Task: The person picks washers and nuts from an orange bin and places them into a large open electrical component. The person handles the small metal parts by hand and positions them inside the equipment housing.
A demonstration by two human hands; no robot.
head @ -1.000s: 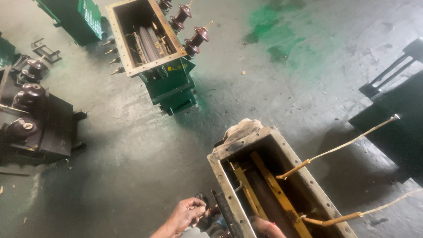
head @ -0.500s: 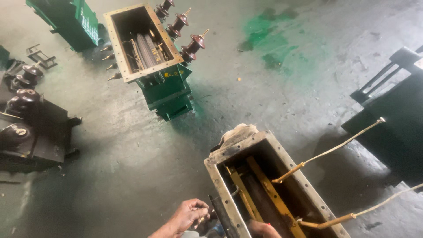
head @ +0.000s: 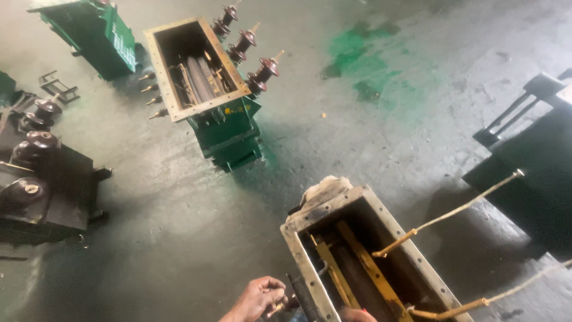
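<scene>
An open grey metal transformer tank point(head: 333, 211) stands at the bottom centre, with yellow bars inside and two long leads point(head: 453, 211) sticking out to the right. My left hand point(head: 257, 298) is at the tank's left outer wall, its fingers closed around a small fitting point(head: 280, 305) there. Only a sliver of my right hand point(head: 356, 314) shows at the bottom edge, over the tank's near rim; what it holds is out of frame. A dirty rag point(head: 325, 189) lies over the tank's far corner.
A second open tank on a green body point(head: 229, 128) with three brown insulators point(head: 243, 42) stands up left. A green box point(head: 98, 30) is behind it. Dark units with insulators point(head: 42, 179) sit at the left, a dark frame point(head: 530, 167) at the right. Green paint stains the concrete floor point(head: 357, 48).
The view has shifted, so the tanks sit further right and lower in frame. My left hand stays on the fitting at the tank's left wall.
</scene>
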